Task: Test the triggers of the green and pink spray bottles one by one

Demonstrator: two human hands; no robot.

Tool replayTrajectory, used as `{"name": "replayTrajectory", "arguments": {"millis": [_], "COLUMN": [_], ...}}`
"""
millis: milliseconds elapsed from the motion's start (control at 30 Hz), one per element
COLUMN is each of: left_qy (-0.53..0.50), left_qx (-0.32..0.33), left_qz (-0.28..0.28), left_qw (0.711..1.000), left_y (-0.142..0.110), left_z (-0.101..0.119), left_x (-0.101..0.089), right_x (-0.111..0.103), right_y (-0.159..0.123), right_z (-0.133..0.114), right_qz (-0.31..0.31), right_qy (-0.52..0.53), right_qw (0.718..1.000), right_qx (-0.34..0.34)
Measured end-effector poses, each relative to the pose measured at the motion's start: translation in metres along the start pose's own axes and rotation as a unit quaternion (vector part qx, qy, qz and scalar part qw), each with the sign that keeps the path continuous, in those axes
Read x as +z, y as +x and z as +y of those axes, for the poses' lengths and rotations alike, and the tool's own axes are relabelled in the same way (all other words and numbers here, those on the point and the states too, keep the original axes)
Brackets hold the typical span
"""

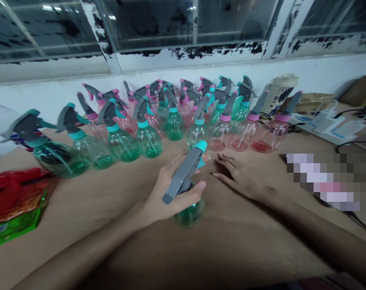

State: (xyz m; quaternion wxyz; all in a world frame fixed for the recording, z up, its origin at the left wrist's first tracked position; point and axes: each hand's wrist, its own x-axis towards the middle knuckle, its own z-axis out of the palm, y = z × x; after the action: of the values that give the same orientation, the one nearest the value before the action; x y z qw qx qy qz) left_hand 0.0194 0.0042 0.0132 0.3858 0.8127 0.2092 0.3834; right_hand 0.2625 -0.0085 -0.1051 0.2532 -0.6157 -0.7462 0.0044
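Note:
My left hand (pixel 160 195) is wrapped around the neck of a green spray bottle (pixel 189 215) with a grey head and turquoise nozzle. The bottle is upright just in front of me, its nozzle pointing away; the fingers partly hide its neck. To its right, my right hand (pixel 237 175) rests on the table with fingers stretched out and holds nothing. Beyond both hands stand several more spray bottles: green ones like the near green bottle (pixel 150 141) with turquoise collars, and pink ones like the near pink bottle (pixel 263 139), some with liquid at the bottom.
A red and green plastic packet (pixel 18 205) lies on the wooden table (pixel 110 225) at left. A pixelated patch (pixel 327 185) covers something on the right. Behind it are a power strip (pixel 324 127) with chargers and cables, and a printed cup (pixel 281 94). Windows line the back wall.

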Motion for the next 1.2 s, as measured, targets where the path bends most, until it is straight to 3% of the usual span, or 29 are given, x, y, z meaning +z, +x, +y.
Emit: {"name": "replayTrajectory", "arguments": {"millis": [533, 767, 900, 1100, 1200], "left_qy": [-0.012, 0.01, 0.004, 0.026, 0.011], "left_qx": [-0.042, -0.066, -0.075, -0.044, -0.091], "left_qz": [0.006, -0.043, -0.033, -0.06, -0.04], "left_qw": [0.999, 0.997, 0.997, 0.997, 0.995], "left_y": [0.0, 0.002, 0.002, 0.002, 0.0], "left_z": [0.009, 0.005, 0.002, 0.006, 0.001], "left_x": [0.001, -0.007, -0.008, -0.007, -0.009], "right_x": [-0.002, -0.002, -0.002, 0.0, -0.001], "right_y": [0.001, 0.001, 0.001, 0.001, 0.001], "right_z": [0.001, 0.001, 0.002, 0.003, 0.002], "right_qz": [-0.017, -0.007, -0.002, -0.005, -0.008], "right_qy": [-0.009, 0.002, 0.0, -0.005, -0.005], "right_qw": [1.0, 1.0, 1.0, 1.0, 1.0], "right_qx": [0.0, 0.001, -0.008, -0.008, -0.007]}}
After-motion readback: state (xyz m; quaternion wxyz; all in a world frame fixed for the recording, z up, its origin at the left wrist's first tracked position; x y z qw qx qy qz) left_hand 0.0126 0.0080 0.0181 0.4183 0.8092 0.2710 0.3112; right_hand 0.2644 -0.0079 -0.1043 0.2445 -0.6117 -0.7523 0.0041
